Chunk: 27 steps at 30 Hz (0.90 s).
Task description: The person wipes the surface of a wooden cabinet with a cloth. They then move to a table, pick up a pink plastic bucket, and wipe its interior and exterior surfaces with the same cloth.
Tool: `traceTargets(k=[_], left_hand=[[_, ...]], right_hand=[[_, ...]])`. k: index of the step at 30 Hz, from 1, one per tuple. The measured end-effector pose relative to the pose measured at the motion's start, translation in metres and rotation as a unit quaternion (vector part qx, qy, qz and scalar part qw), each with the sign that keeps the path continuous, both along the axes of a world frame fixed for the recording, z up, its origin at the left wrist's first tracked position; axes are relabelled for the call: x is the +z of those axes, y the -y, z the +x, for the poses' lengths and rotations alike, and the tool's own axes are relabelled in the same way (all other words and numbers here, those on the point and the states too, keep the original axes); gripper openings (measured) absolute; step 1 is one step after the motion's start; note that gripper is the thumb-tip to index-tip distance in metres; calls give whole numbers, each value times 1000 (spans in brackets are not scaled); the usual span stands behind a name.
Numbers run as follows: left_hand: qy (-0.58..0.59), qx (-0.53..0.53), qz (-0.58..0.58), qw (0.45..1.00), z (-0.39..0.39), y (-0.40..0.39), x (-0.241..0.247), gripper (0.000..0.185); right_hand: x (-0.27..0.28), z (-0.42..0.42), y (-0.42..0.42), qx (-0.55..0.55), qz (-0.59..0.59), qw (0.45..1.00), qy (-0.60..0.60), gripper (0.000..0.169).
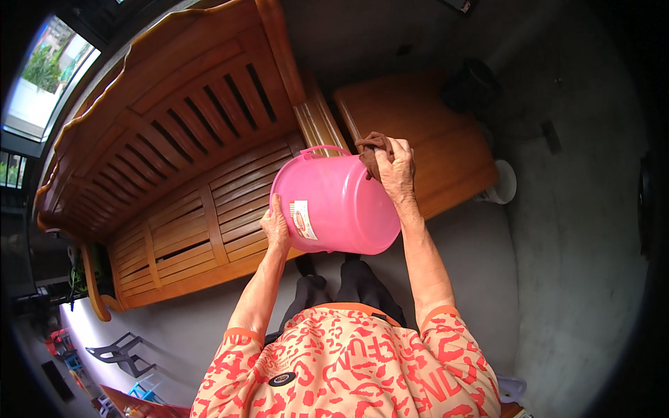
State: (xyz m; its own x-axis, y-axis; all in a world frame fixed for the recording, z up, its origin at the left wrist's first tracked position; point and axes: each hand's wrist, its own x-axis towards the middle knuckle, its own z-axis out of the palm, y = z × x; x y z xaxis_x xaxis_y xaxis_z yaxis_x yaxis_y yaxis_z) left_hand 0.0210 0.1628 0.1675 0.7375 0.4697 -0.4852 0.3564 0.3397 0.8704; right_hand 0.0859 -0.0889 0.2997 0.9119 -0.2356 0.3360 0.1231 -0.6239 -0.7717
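Observation:
A pink plastic bucket [334, 198] is held on its side in front of me, its base toward the right and its rim toward the left. My left hand [276, 223] grips the rim, thumb on the outer wall and the other fingers hidden. On the wall near that hand is a label [303, 219] with printing. My right hand [398, 166] holds a bunched brown cloth [374, 149] against the upper edge of the bucket's base. The bucket's handle [324, 150] lies along the far side of the rim. The inside of the bucket is out of sight.
A slatted wooden bench [177, 235] stretches across the left, just beyond the bucket. Beside its armrest stands a brown wooden table [434, 141]. A white container [504, 183] and a dark bin [470, 86] stand near that table. A dark chair [123, 355] is at lower left.

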Motion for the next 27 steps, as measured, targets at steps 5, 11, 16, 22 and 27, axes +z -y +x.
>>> traceTargets(k=[5, 11, 16, 22, 27], left_hand=[[-11, 21, -1, 1000, 0, -3, 2, 49], [-12, 30, -19, 999, 3, -7, -4, 51], [-13, 41, -26, 999, 3, -7, -2, 49], [-10, 49, -36, 998, 6, -8, 1, 46], [-8, 38, -32, 999, 12, -11, -3, 46]], right_hand=[[29, -37, -32, 123, -47, 988, 76, 29], [23, -33, -30, 123, -71, 984, 106, 32], [-14, -10, -16, 18, -68, 996, 54, 25], [-35, -17, -4, -29, -107, 993, 52, 28], [-44, -36, 13, -47, -118, 992, 11, 23]])
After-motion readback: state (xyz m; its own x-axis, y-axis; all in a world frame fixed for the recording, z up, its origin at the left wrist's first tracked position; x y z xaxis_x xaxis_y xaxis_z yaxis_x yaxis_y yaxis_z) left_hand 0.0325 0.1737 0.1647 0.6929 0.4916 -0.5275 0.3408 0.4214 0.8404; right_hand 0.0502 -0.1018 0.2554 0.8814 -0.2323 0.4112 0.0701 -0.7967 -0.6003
